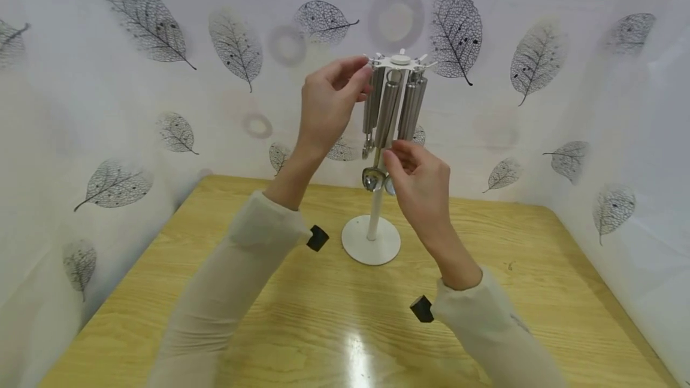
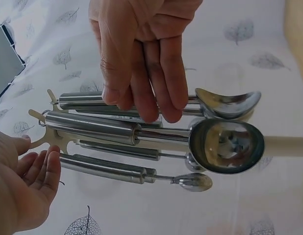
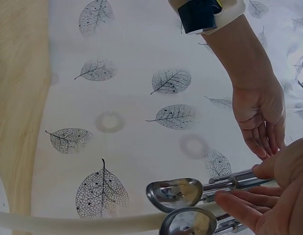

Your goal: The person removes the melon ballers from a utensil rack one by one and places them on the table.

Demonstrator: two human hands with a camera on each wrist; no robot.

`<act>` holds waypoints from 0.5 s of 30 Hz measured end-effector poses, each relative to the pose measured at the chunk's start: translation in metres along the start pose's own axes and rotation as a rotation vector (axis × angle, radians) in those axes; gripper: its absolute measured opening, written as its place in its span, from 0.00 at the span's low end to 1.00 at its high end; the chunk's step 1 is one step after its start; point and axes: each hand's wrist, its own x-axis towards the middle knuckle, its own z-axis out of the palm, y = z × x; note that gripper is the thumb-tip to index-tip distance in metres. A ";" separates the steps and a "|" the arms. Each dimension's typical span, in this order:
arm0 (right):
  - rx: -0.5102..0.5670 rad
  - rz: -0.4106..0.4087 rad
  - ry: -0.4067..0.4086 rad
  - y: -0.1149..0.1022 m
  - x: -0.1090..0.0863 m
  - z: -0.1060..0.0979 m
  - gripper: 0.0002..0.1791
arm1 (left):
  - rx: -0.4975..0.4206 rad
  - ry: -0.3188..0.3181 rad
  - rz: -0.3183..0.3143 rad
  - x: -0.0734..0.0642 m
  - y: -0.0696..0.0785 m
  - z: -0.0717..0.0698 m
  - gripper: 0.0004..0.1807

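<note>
A white utensil stand (image 1: 375, 241) holds several metal-handled kitchen tools on hooks around its top (image 1: 400, 60). Among them hangs an ice cream scoop (image 2: 225, 147) with an oval bowl; a second scoop (image 3: 174, 194) hangs close to it. A smaller tool with a rounded metal head (image 2: 193, 181) is lower in the left wrist view. My left hand (image 1: 331, 97) is up at the hooks, fingers loosely bent, thumb beside one hook. Lower down, my right hand (image 1: 423, 181) is beside the handles' lower ends, fingers relaxed; whether they touch a handle is unclear.
The stand's round white base rests on a wooden table (image 1: 302, 328). Behind and beside the table hangs a white cloth (image 1: 474, 112) printed with leaves. A dark wrist device (image 1: 422, 309) protrudes from each sleeve.
</note>
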 end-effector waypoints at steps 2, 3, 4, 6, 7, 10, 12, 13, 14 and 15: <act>0.006 0.009 -0.005 0.000 0.001 0.003 0.11 | -0.007 -0.003 0.002 0.001 0.000 0.000 0.14; 0.010 0.013 -0.007 0.000 0.002 0.005 0.11 | -0.009 -0.007 0.004 0.002 0.000 0.000 0.14; 0.016 0.018 -0.007 0.001 0.002 0.006 0.11 | -0.016 -0.011 -0.001 0.003 0.000 0.000 0.14; 0.019 0.020 -0.008 0.002 0.004 0.008 0.11 | -0.020 -0.020 -0.007 0.006 0.000 0.001 0.13; 0.019 0.019 -0.011 0.002 0.004 0.008 0.12 | -0.019 -0.025 -0.006 0.007 0.001 0.001 0.13; 0.018 0.012 -0.014 0.001 0.006 0.010 0.13 | -0.012 -0.031 -0.009 0.010 0.001 0.002 0.12; 0.020 0.007 -0.014 0.000 0.007 0.011 0.14 | -0.010 -0.030 -0.017 0.011 0.002 0.002 0.11; 0.026 0.008 -0.014 0.000 0.007 0.012 0.14 | -0.011 -0.029 -0.016 0.011 0.002 0.002 0.11; 0.036 0.010 -0.011 -0.001 0.008 0.013 0.14 | -0.014 -0.029 -0.018 0.011 0.002 0.002 0.10; 0.047 0.014 -0.009 -0.001 0.009 0.013 0.15 | -0.011 -0.029 -0.016 0.011 0.003 0.002 0.10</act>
